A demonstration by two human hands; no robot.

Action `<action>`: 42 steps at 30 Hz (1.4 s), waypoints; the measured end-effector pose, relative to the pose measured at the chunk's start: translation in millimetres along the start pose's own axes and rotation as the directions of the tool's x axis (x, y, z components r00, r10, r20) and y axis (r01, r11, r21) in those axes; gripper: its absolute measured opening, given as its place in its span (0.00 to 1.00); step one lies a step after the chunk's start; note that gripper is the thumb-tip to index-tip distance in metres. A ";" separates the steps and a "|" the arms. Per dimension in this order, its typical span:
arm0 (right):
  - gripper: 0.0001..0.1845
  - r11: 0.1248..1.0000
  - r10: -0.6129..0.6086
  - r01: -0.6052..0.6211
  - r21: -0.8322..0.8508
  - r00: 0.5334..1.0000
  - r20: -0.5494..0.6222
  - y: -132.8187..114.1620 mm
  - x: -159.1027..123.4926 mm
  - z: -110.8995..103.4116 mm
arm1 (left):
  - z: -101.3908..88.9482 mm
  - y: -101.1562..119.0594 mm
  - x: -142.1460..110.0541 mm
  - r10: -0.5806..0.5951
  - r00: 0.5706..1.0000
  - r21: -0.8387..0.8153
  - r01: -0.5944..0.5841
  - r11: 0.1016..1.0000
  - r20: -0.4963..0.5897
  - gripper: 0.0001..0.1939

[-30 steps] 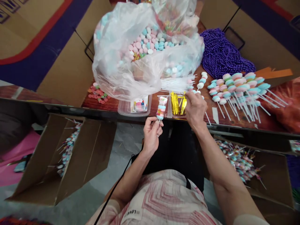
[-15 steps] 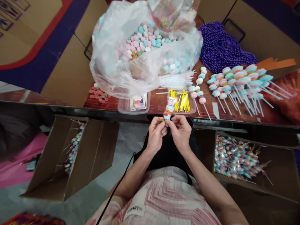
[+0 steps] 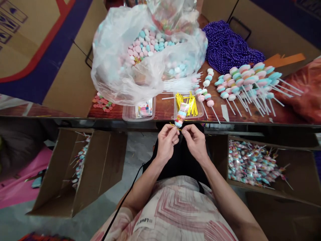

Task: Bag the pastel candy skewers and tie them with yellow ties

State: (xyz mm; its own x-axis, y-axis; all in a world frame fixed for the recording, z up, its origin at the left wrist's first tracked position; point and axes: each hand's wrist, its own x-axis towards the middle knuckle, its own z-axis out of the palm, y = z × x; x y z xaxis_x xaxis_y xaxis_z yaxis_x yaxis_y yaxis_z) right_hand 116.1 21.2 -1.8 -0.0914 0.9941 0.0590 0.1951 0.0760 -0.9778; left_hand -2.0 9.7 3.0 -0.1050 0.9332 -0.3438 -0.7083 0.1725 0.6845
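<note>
My left hand [image 3: 167, 141] pinches the stick of a wrapped candy skewer [image 3: 181, 114] just below its stacked pastel candies. My right hand [image 3: 194, 140] is closed beside it, its fingertips on a thin gold twist tie [image 3: 175, 126] at the neck of the wrapper. Both hands are in front of my lap, below the table edge. Behind them a clear tray of gold twist ties [image 3: 187, 103] sits on the table.
A big clear plastic bag of pastel candies [image 3: 147, 53] fills the table centre. Unwrapped skewers [image 3: 247, 85] lie at the right beside purple beads [image 3: 227, 47]. A small tray of stickers [image 3: 140, 112] is at left. Cardboard boxes [image 3: 258, 164] [image 3: 75, 167] of wrapped skewers flank my legs.
My right hand left the tray of gold ties and came back to the skewer in my left hand. Both hands now work at the wrapper's neck with a tie.
</note>
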 end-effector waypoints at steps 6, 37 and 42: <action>0.10 0.996 -0.062 0.062 0.062 0.998 0.000 7.0 -0.8 -3.9 | -1.4 7.1 -2.4 -0.268 0.954 -0.074 0.280 0.957 0.137 0.16; 0.10 0.890 -0.325 0.287 -0.354 0.944 -0.051 16.4 -26.9 -26.3 | -1.0 -0.3 3.0 -0.521 0.852 -0.114 0.524 0.844 0.054 0.11; 0.10 0.732 -0.472 0.421 -0.537 0.881 0.048 17.3 -20.4 -31.2 | 6.6 0.0 -3.2 -0.577 0.814 -0.132 0.580 0.804 0.067 0.10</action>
State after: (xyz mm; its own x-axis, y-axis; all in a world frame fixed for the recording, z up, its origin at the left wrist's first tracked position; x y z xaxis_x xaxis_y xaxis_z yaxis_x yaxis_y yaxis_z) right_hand 151.8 4.7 -13.7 -0.2189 0.8358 0.5036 0.6282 0.5156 -0.5827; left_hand 3.0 8.8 8.4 0.3702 0.6814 -0.6314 -0.7223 0.6385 0.2657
